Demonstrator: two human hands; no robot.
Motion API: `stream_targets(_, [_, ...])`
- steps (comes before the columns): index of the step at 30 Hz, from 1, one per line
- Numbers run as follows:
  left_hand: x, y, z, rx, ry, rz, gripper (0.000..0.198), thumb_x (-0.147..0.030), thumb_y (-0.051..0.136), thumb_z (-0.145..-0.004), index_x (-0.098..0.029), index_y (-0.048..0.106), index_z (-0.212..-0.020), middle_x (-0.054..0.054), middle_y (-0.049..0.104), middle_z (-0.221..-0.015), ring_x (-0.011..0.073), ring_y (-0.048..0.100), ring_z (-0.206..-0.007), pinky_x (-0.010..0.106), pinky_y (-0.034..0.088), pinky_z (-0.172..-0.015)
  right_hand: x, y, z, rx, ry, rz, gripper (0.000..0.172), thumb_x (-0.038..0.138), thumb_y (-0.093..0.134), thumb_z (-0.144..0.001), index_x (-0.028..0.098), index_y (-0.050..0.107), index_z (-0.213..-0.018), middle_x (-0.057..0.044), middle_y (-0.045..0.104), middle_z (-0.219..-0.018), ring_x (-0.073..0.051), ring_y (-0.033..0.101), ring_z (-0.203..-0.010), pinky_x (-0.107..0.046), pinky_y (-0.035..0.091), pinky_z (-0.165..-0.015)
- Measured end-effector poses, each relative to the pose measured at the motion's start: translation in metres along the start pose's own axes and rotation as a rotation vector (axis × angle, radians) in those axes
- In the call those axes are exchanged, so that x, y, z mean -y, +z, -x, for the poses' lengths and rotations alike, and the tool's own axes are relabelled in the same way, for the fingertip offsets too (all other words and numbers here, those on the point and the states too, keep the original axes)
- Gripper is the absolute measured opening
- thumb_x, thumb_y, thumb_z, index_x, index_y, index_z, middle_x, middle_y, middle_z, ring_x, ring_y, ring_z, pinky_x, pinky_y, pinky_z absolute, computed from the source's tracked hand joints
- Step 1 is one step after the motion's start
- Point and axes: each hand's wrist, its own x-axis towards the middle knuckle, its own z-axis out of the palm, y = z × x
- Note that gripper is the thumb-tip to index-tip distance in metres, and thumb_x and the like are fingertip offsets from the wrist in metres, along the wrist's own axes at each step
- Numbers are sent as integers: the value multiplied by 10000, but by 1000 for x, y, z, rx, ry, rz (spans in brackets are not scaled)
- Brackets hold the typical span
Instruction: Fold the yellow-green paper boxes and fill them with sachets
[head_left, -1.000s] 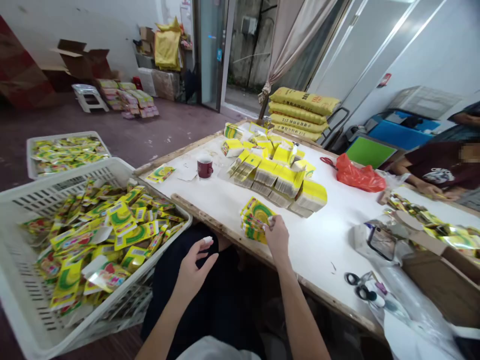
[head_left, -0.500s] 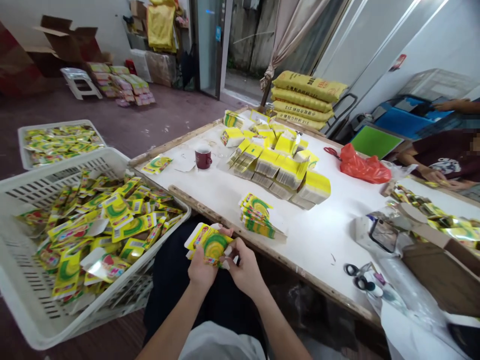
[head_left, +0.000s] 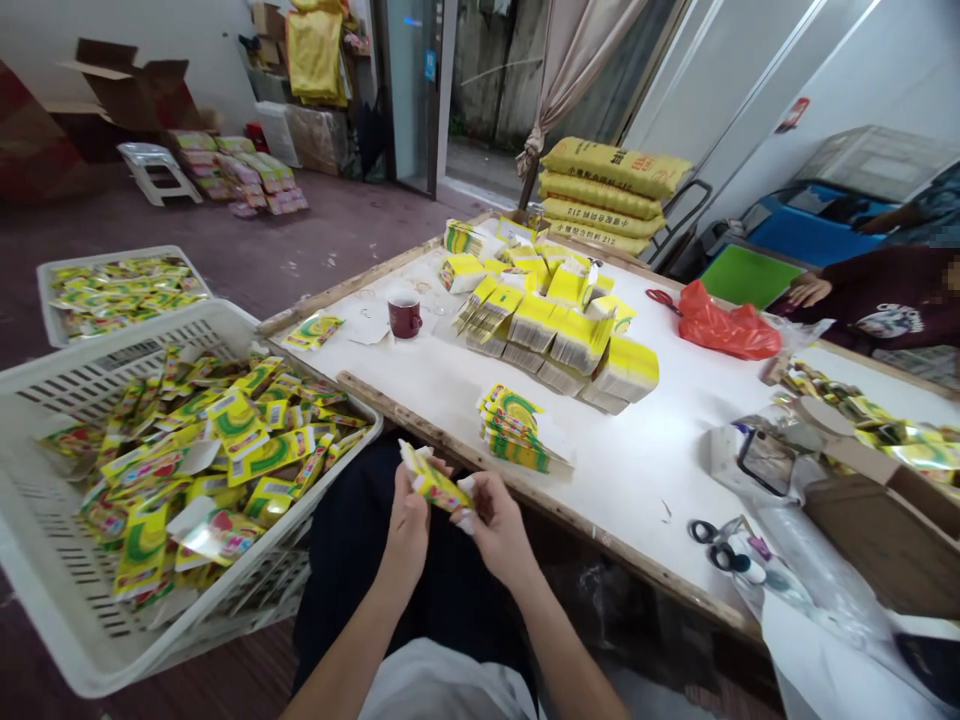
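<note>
Item, left hand (head_left: 409, 525): fingers curled, gripping the yellow packaging at its left side, lower centre of the frame

Item, right hand (head_left: 496, 525): thumb and fingers closed on the right end of the same piece; white coverings (head_left: 466, 522) on the fingertips

Item, yellow packaging (head_left: 437, 489): held between both hands above the dark-clothed lap, just off the worktop edge, tilted and seen nearly edge-on; whether one piece or several, I cannot tell from where I stand

Item, worktop (head_left: 600, 465): white, wood-edged, running from the centre to the right of the frame

Item, small stack (head_left: 511, 428): yellow and green cards, overlapping, on the worktop near its front edge, just beyond the right hand

Item, yellow bundles (head_left: 551, 330): packed rows and loose blocks, centre of the frame

Item, mug (head_left: 405, 317): dark red, upright, left of the bundles

Item, flat packet (head_left: 314, 332): yellow and green, at the worktop's left corner

Item, large crate (head_left: 82, 650): white, slotted, lower left of the frame, heaped with yellow packets (head_left: 240, 430)

Item, smaller crate (head_left: 49, 310): behind it, likewise filled

Item, red plastic bag (head_left: 725, 322): crumpled, right of centre

Item, black-handled scissors (head_left: 721, 553): lower right of the frame

Item, co-worker (head_left: 904, 295): dark red top, right edge of the frame
</note>
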Motion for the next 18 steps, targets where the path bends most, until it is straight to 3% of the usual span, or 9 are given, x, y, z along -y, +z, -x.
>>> stream_targets(2, [3,-4,2,-8,-16,-3,479,-593,666,-788,-179,654,-1028,77,708,-963,213,664,-863,330,548,-791,-1,-11,-2,-27,-25,4,126,287,615,-813,199,569,-891,10,589,-764,-134,543,-667,-259,452,-631])
stream_targets(5, [1,-11,0,-17,-97,-32,386,-511,699,-796,-150,706,-933,83,749,-881,236,694,-829,366,565,-795,4,-27,-3,-2,-58,86,76,257,555,-849,198,602,-837,-6,638,-732,-151,587,-647,-274,469,-616])
stream_targets(7, [-8,-19,-5,36,-111,-23,470,-572,664,-798,-138,723,-968,112,762,-936,279,710,-900,420,570,-849,10,-38,-6,-21,-129,206,99,206,533,-843,206,632,-850,-17,666,-749,-171,612,-680,-296,486,-637])
stream_targets(10, [-27,-38,-10,140,-41,-69,645,-683,568,-805,-153,687,-1152,161,710,-1193,329,648,-1151,481,491,-1028,21,-51,-8,-31,-300,444,201,139,499,-858,231,677,-876,-46,702,-821,-205,620,-800,-354,494,-749])
stream_targets(12, [-34,-50,-11,249,-9,-198,744,-700,653,-714,-172,639,-1238,175,643,-1317,356,574,-1262,497,420,-1106,27,-52,-4,71,-413,590,234,130,493,-893,246,695,-870,-55,716,-847,-209,606,-849,-380,471,-829])
stream_targets(15, [-25,-55,-15,364,-67,-504,949,-550,883,-437,-217,587,-1275,159,643,-1326,399,581,-1243,528,448,-1072,26,-40,2,273,-531,707,221,160,507,-926,280,690,-897,-13,725,-847,-182,595,-898,-405,391,-1014])
stream_targets(17, [-11,-51,-17,469,-110,-636,845,-533,852,-494,-231,583,-1236,127,706,-1224,376,647,-1151,498,508,-1004,17,-30,1,254,-574,724,195,177,529,-905,305,676,-915,12,722,-923,-179,587,-997,-441,250,-1157])
stream_targets(18, [-5,-47,-16,458,-108,-683,770,-553,810,-549,-231,579,-1209,110,738,-1144,360,685,-1077,473,545,-946,12,-26,0,186,-545,706,188,211,584,-866,307,667,-1005,-9,708,-1051,-203,565,-1096,-463,209,-1183])
